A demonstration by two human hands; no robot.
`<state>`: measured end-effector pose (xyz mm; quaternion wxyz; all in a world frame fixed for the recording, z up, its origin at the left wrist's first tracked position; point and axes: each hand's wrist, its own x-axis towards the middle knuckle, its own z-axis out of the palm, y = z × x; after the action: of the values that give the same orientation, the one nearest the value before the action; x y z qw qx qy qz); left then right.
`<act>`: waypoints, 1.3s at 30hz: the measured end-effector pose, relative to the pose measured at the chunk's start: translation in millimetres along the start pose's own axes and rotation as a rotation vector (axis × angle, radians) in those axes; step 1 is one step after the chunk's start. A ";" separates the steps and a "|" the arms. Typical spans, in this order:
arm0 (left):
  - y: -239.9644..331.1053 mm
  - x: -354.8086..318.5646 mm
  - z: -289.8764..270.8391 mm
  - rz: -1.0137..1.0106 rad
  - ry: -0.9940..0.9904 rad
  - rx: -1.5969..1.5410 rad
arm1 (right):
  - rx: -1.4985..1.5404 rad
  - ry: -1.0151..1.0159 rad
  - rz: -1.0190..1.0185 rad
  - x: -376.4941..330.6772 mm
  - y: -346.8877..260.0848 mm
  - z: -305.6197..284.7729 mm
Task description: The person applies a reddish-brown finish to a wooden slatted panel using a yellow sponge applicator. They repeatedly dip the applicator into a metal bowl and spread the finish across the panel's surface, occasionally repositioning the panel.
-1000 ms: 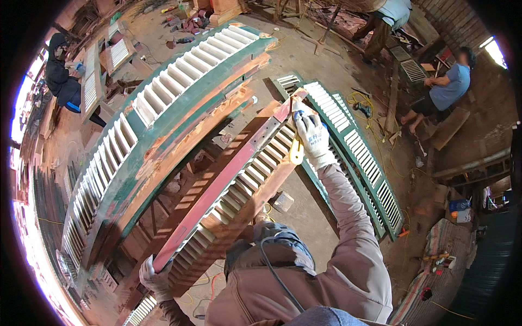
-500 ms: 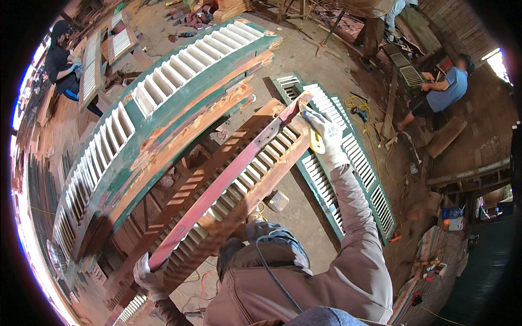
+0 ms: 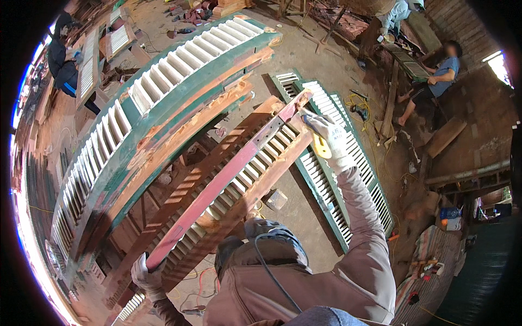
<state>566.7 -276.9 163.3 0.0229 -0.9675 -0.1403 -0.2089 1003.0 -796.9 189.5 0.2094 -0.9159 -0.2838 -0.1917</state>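
A louvered wooden shutter with a worn red-painted edge slants up from lower left to the centre. At its lower end my gloved left hand is closed round the red edge. My gloved right hand is closed on a yellow-handled hand tool beside the upper end of the shutter. A thin tip of the tool points at the wood near the corner; its exact kind is partly hidden by my fingers. Bare, roughened wood shows at that corner.
A stack of curved green shutters with white slats stands on the left. More green shutters lie to the right of my work, near a yellow cord. A wood block sits on the floor. Co-workers handle shutters at both sides.
My right hand and its tool have shifted slightly right and down beside the shutter corner. My left hand keeps its grip. The co-workers at both sides have changed posture.
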 end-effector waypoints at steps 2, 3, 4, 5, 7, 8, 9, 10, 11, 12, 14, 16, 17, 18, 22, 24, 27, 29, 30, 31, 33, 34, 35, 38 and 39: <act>-0.6 -0.3 -2.3 -0.029 -0.038 0.018 | 0.073 0.068 0.012 3.6 1.8 -4.1; 0.4 3.7 -3.4 -0.037 -0.057 0.020 | 0.086 0.121 0.050 6.3 6.2 -6.9; 2.7 7.3 -4.2 -0.031 -0.050 0.020 | 0.050 0.246 0.029 14.3 10.8 -8.5; 6.4 10.7 -5.1 -0.026 -0.043 0.020 | 0.043 0.238 0.068 20.9 16.0 -8.8; 6.0 10.4 -4.8 -0.017 -0.028 0.029 | 0.034 0.223 0.146 31.4 22.5 -7.3; 3.4 6.4 -1.1 -0.013 -0.021 0.034 | 0.039 0.204 0.161 34.3 22.2 -7.0; 3.0 5.0 -0.5 -0.011 -0.017 0.041 | 0.049 0.181 0.177 37.5 20.0 -4.4; 1.9 4.5 -0.4 -0.021 -0.023 0.046 | 0.057 0.158 0.192 39.1 18.3 -2.3; 1.1 4.9 0.2 -0.031 -0.030 0.049 | 0.055 0.175 0.117 38.6 18.6 0.9; 1.2 3.5 -0.9 -0.044 -0.042 0.054 | 0.057 0.187 0.041 38.5 14.5 3.7; -1.7 1.4 -1.4 -0.033 -0.030 0.049 | -0.091 0.043 0.019 31.3 1.1 3.6; -1.2 3.0 3.6 -0.035 -0.024 0.028 | -0.159 -0.004 0.019 17.1 -2.7 11.0; -0.9 3.7 3.6 -0.047 -0.031 0.023 | -0.225 -0.033 0.019 12.3 -10.2 11.9; -1.7 4.2 2.1 -0.057 -0.037 0.022 | -0.248 -0.013 -0.017 8.4 -17.3 11.4; -0.5 7.1 -2.1 -0.035 -0.037 0.040 | -0.037 0.105 0.002 6.2 -13.2 -5.1; 4.1 11.1 -5.0 -0.026 -0.026 0.046 | 0.031 0.214 0.109 15.6 -10.7 -13.5; 1.5 11.1 -4.4 -0.004 -0.035 0.054 | 0.086 0.266 0.172 36.1 7.4 -7.7; 1.8 10.0 -1.1 0.024 -0.011 0.037 | 0.112 0.272 0.200 41.8 23.9 2.5; 0.9 7.9 -1.5 0.033 -0.005 0.038 | 0.162 0.231 0.267 42.0 19.6 8.7; -0.6 6.7 0.5 0.022 -0.004 0.031 | 0.129 0.201 0.209 39.0 20.8 12.9; -3.5 3.2 4.9 -0.003 -0.008 0.013 | 0.060 0.135 0.092 29.6 24.5 21.7; -5.3 1.2 2.1 -0.015 -0.021 0.021 | 0.076 0.082 0.113 30.2 3.4 12.1; -6.9 0.4 -0.8 -0.026 -0.033 0.029 | 0.083 0.040 0.102 26.6 -2.0 15.5; -1.8 5.4 -2.8 -0.056 -0.040 0.022 | 0.291 0.100 0.176 17.7 3.4 13.9; -0.3 8.9 -3.8 -0.059 -0.045 0.027 | 0.347 0.094 0.260 22.1 -1.3 5.8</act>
<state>572.9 -274.7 170.5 0.0265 -0.9670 -0.1721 -0.1858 1020.6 -783.3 195.4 0.3997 -0.8851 -0.1821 -0.1540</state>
